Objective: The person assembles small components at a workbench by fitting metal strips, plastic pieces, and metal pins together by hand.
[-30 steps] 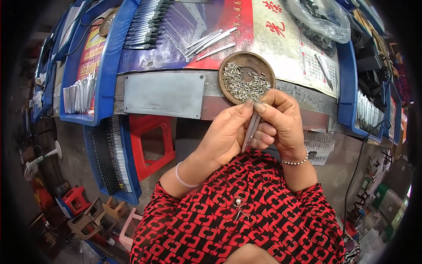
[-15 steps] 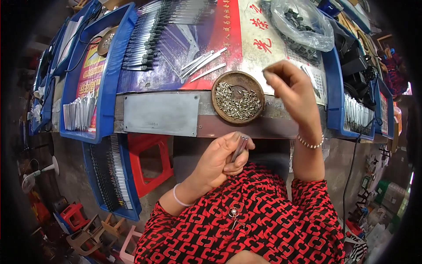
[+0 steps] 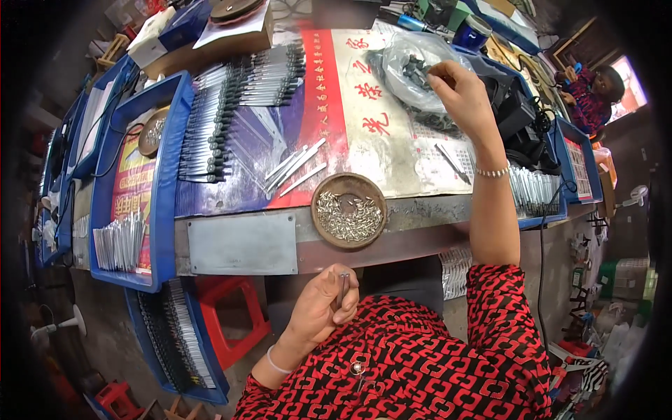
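Observation:
My left hand [image 3: 323,306], below the table's front edge, is closed round a couple of narrow metal strips [image 3: 341,290], their ends up between thumb and forefinger. My right hand [image 3: 462,98] reaches far over the table with curled fingers, thumb and forefinger apart and nothing visible between them. Under its fingertips lies a clear plastic bag [image 3: 395,77] of small black parts [image 3: 418,70]; whether they touch is hard to see. A round wooden bowl [image 3: 318,222] of small silvery pins [image 3: 350,222] stands at the table edge, with several loose silver strips [image 3: 297,166] behind it.
Rows of black-ended metal pieces [image 3: 208,133] lie at the far left. A blue tray [image 3: 183,105] with upright strips [image 3: 120,245] stands left, another blue tray [image 3: 542,221] right. A grey metal plate [image 3: 243,245] covers the front edge. A red stool [image 3: 234,322] sits below. Another person [image 3: 591,94] is at far right.
My right hand has moved forward from beside the bowl to the plastic bag. My left hand still grips the strips. The view has tilted up, showing more of the table's far side.

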Available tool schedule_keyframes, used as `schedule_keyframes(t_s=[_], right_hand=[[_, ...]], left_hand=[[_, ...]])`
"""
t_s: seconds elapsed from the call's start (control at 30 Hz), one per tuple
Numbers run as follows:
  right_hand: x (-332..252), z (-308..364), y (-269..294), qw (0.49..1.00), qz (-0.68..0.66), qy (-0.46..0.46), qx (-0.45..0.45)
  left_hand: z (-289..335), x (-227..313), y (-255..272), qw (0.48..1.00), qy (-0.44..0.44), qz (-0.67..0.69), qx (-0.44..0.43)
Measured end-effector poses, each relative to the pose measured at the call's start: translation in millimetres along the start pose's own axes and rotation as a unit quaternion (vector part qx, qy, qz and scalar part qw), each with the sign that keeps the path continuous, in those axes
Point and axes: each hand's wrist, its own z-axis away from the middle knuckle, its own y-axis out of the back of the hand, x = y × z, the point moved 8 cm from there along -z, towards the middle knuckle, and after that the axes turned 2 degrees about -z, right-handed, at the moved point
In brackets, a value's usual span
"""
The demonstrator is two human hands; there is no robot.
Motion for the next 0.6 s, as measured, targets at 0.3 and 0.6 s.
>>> schedule_keyframes(t_s=[0.3, 0.6], right_hand=[[58.8, -57.6, -79.1, 0.993, 0.039, -0.092, -0.058], [87.0, -111.2, -123.1, 0.981, 0.047, -0.186, -0.014]], left_hand=[[-3.8, 8.1, 7.2, 1.0, -0.015, 0.01, 0.005], [-1.6, 11.3, 12.9, 0.999, -0.008, -0.018, 0.043]])
